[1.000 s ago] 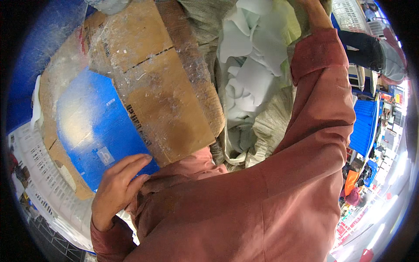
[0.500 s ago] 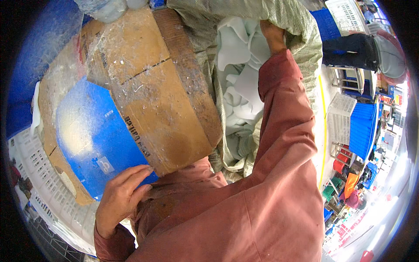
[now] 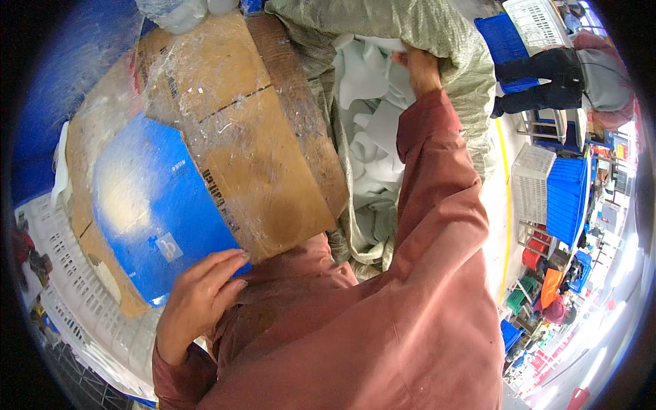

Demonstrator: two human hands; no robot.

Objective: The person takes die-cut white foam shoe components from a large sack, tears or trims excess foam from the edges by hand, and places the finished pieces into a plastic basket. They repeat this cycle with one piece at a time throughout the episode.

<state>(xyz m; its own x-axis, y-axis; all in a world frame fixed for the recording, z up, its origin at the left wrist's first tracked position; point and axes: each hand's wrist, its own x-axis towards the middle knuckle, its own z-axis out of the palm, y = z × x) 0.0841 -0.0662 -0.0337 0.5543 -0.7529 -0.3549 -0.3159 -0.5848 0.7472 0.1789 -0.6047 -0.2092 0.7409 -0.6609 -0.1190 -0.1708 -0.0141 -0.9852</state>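
Observation:
An olive woven sack [image 3: 482, 68] stands open at the upper middle, with several smooth white curved pieces [image 3: 383, 130] piled inside. My right hand [image 3: 424, 70] reaches into its far right part. The fingers are curled at the edge of a thin white piece [image 3: 383, 44] and appear to grip it; the sack's rim covers part of the hand. At the lower left, my left hand [image 3: 201, 294] holds nothing. Its fingers are stretched out and slightly apart, beside the near corner of a blue panel [image 3: 164, 212] and a worn brown cardboard sheet [image 3: 263, 171].
White perforated crates [image 3: 89, 301] stand at the left. A bulging clear plastic bag [image 3: 176, 14] lies beyond the cardboard. At the right are a yellow floor line [image 3: 507, 184], blue crates [image 3: 566, 198], a white crate [image 3: 533, 178] and another person in dark trousers [image 3: 547, 78].
My right hand has drawn back slightly toward me, and its fingers now show at a white piece. The left hand is still beside the panel. The other person has shifted.

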